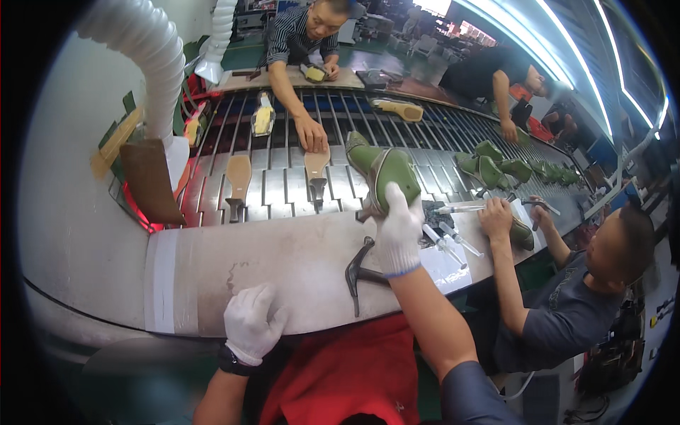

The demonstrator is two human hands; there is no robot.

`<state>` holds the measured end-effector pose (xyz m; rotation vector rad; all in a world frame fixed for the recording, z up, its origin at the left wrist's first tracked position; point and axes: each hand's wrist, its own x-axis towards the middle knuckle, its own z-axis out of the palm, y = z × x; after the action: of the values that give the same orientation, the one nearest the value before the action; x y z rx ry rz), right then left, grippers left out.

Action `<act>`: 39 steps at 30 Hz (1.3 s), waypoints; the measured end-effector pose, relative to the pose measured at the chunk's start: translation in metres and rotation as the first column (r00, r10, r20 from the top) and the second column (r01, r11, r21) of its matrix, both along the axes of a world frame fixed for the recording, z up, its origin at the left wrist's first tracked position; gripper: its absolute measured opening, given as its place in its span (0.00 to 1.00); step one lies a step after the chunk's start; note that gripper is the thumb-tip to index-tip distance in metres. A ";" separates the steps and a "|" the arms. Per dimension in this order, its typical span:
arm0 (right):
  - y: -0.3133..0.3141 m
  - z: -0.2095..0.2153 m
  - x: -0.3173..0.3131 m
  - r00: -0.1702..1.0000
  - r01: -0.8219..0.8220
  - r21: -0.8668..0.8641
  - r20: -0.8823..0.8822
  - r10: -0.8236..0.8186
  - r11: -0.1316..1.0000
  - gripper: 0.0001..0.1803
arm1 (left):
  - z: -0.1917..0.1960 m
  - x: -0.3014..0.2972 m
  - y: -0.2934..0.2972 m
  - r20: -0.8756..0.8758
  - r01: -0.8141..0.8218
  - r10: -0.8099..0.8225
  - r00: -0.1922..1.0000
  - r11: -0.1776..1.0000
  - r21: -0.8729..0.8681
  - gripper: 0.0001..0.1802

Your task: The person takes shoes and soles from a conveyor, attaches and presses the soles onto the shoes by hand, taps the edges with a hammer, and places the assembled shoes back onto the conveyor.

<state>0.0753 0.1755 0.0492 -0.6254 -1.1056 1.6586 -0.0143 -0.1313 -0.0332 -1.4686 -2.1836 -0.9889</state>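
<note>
My right hand, in a white knit glove, grips a green shoe last with a shoe upper on it. It is raised over the near edge of the slatted conveyor, its toe pointing away to the left. My left hand, gloved too, rests at the table's near edge with its fingers curled in; nothing shows in them. Between my hands a dark shoemaker's hammer lies on the worktable, its handle partly under my right wrist.
Two tan heeled soles lie on the conveyor; a person's hand across touches one. Several syringes lie right of my hand. Another person works at the right with a hammer. A white duct hangs left.
</note>
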 end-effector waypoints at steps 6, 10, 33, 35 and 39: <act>0.133 -0.048 -0.038 0.617 0.044 0.432 0.697 -0.364 0.901 0.33 | 0.004 0.002 0.005 0.027 0.035 -0.036 0.999 0.998 0.057 0.23; 0.115 -0.057 -0.026 0.581 0.124 0.456 0.687 -0.437 0.881 0.37 | 0.009 0.002 0.004 0.012 0.022 -0.022 1.000 0.999 0.028 0.22; -0.035 -0.054 -0.066 0.632 -0.745 0.562 0.767 0.112 0.360 0.20 | 0.039 -0.189 0.126 0.101 -0.480 0.717 0.690 0.557 -0.678 0.30; -0.026 -0.054 -0.066 0.680 -0.692 0.562 0.719 0.147 0.452 0.23 | 0.030 -0.192 0.130 0.119 -0.512 0.663 0.739 0.668 -0.540 0.23; -0.019 -0.056 -0.065 0.775 -0.578 0.597 0.614 0.147 0.557 0.39 | 0.048 -0.137 0.142 -0.241 -0.123 0.077 0.967 0.975 -0.184 0.12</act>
<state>0.0101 0.1568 -0.0067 -0.2333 -2.3170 1.1576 -0.1513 0.0105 0.0151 -1.4577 -2.2070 -0.5480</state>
